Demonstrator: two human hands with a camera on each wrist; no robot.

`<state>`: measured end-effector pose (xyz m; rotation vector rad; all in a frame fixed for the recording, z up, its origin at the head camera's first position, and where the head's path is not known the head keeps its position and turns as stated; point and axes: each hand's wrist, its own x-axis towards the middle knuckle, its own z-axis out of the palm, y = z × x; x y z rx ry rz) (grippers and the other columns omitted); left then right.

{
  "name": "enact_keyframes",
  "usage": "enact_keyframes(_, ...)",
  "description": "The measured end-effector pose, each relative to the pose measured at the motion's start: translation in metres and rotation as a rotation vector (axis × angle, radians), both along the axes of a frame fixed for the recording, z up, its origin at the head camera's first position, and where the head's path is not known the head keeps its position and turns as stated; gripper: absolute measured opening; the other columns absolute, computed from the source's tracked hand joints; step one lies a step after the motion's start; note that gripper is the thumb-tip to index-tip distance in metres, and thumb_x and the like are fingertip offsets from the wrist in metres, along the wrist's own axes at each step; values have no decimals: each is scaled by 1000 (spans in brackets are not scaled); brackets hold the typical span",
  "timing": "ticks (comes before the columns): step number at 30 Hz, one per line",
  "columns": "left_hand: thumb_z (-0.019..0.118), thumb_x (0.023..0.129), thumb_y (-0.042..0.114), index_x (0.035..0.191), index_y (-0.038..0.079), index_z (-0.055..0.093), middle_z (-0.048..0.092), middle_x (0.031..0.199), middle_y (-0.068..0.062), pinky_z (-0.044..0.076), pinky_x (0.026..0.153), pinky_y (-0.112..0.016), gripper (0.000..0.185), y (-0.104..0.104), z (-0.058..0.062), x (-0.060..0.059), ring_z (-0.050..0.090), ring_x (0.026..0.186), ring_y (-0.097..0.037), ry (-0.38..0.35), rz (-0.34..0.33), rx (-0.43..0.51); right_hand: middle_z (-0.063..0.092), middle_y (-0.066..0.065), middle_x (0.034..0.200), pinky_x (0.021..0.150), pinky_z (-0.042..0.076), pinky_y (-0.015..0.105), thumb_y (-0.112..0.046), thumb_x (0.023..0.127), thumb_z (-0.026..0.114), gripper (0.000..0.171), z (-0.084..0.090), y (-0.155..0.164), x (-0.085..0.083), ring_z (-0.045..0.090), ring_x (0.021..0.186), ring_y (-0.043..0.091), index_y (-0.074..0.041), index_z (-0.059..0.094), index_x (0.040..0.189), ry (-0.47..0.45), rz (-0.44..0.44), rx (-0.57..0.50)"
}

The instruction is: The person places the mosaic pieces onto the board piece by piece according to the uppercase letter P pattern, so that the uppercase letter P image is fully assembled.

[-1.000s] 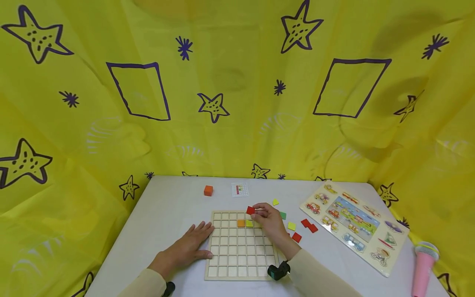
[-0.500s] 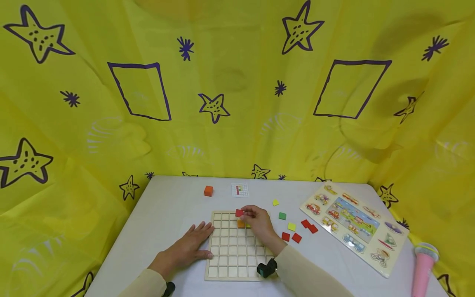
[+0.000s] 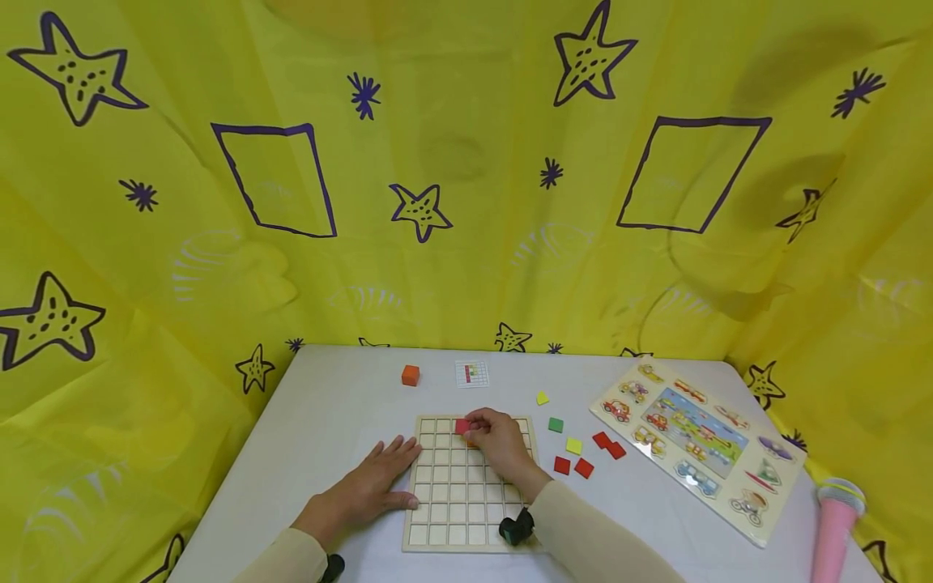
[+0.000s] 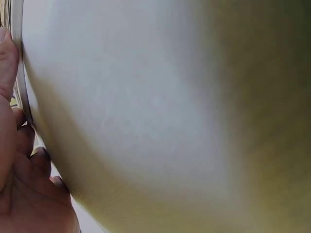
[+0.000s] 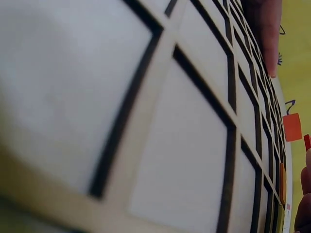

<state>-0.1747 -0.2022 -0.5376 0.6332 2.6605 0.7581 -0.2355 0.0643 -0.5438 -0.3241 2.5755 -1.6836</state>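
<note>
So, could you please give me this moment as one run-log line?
right hand: pinches red tile at far row of grid board | left hand: at board's left edge | loose tiles: right of board

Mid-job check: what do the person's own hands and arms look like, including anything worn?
The left hand and right hand are both ungloved. Plain beige fabric sleeves reach to the wrists. A small black device shows at each wrist; I can't make out markings.
</note>
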Motion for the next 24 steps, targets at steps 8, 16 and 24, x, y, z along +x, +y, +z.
enact_keyframes(8,74,90,56,164,6,36,32,173,-12,10,132,-62,96,1,3,1,19,163,-38,-3,-2,14,71,3,92,71,53,21,-4,93,78,16,-2,-5,-1,59,80,10,-6,76,108,29,3,62)
enact_keyframes(16,74,91,54,164,6,36,31,173,-13,10,132,-62,95,2,6,3,19,163,-38,-3,-6,7,69,0,90,75,51,25,-6,92,80,16,-3,-6,1,57,81,12,-8,76,107,32,14,128)
enact_keyframes(24,74,90,54,164,5,36,30,173,-13,10,132,-62,96,3,6,3,19,163,-37,-7,-2,10,67,-5,87,73,46,24,-7,91,82,15,-6,-7,3,52,83,10,-10,76,105,76,36,197)
